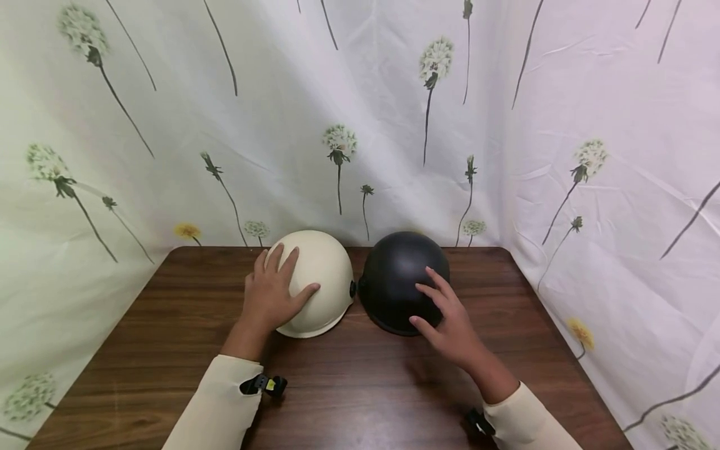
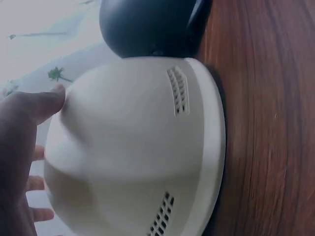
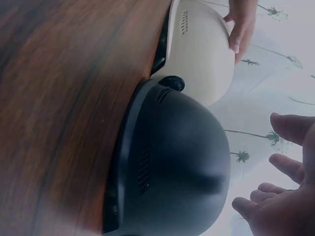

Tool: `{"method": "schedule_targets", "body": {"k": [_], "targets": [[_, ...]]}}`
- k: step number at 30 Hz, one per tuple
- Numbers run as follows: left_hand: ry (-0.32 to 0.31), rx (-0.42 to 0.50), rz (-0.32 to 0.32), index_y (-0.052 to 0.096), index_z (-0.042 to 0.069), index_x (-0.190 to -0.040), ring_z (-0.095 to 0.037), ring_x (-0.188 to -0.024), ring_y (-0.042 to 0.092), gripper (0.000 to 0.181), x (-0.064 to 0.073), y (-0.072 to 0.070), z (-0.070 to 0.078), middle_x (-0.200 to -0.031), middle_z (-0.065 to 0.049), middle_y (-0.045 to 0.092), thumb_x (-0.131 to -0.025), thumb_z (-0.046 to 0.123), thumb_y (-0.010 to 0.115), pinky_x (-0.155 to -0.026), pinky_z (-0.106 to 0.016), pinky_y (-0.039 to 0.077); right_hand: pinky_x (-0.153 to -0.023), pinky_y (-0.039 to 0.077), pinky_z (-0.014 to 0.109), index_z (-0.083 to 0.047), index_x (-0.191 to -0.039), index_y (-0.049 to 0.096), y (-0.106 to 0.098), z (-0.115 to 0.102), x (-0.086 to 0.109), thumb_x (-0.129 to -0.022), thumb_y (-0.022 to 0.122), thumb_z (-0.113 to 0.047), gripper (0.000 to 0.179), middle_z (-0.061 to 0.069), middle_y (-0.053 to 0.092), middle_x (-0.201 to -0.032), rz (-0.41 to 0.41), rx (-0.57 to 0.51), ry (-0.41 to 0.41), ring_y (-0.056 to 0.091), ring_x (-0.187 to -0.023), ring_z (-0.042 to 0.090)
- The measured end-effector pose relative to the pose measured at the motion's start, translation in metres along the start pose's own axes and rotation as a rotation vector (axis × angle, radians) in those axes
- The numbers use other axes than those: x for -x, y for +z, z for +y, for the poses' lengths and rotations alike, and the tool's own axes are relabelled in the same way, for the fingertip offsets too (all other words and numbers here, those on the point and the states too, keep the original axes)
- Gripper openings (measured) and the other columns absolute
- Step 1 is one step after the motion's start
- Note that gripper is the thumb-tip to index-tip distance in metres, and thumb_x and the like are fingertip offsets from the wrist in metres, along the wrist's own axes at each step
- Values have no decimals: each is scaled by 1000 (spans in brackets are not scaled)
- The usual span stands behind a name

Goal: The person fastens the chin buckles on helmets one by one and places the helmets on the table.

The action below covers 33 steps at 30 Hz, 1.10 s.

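A cream helmet (image 1: pixel 323 262) and a black helmet (image 1: pixel 396 269) sit dome up, side by side, at the back of the table. On the left side of the cream helmet rests my left hand (image 1: pixel 271 294), fingers spread. Vent slots (image 2: pixel 178 91) show near the cream rim in the left wrist view. My right hand (image 1: pixel 454 328) is over the right side of the black helmet, its fingers loosely bent. In the right wrist view a gap shows between that hand (image 3: pixel 290 196) and the black shell (image 3: pixel 182 157). The insides of both helmets are hidden.
The dark wood table (image 1: pixel 349 400) has its back edge close to a white curtain (image 1: pixel 281 125) with a dandelion print. Another stretch of curtain (image 1: pixel 624 187) runs along the right side. A dark round knob (image 3: pixel 173 82) sits where the two helmets meet.
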<state>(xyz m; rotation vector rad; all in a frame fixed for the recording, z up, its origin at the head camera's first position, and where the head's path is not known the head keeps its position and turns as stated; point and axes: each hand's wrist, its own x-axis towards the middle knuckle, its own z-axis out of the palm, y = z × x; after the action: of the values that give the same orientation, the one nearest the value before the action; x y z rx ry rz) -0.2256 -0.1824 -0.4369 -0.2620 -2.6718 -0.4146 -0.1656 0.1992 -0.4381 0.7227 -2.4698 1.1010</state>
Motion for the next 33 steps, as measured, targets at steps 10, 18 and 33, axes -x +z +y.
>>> {"method": "schedule_targets", "body": {"k": [10,18,33], "targets": [[47,37,134,46,20,-157,-50,-151,32,90,6,-7,38,-164,-19,38,-86,70,67,-107,-76,34,-111,44,66,-6,-148,55,1,12,-1,-92,82,-18,63,15,28,-171,2,10,41,34,-156,40],[97,114,160,47,20,-157,-50,-150,34,88,2,0,68,-164,-18,40,-86,67,69,-111,-72,34,-111,41,71,-6,-148,55,0,16,-10,-92,82,-21,64,16,28,-171,38,32,63,33,-156,44],[177,132,72,37,22,-163,-48,-153,34,91,-8,37,127,-167,-17,36,-91,69,65,-117,-68,35,-112,-4,88,-16,-163,36,-3,23,-20,-90,80,-46,91,6,11,-178,45,165,186,1,-165,39]]}}
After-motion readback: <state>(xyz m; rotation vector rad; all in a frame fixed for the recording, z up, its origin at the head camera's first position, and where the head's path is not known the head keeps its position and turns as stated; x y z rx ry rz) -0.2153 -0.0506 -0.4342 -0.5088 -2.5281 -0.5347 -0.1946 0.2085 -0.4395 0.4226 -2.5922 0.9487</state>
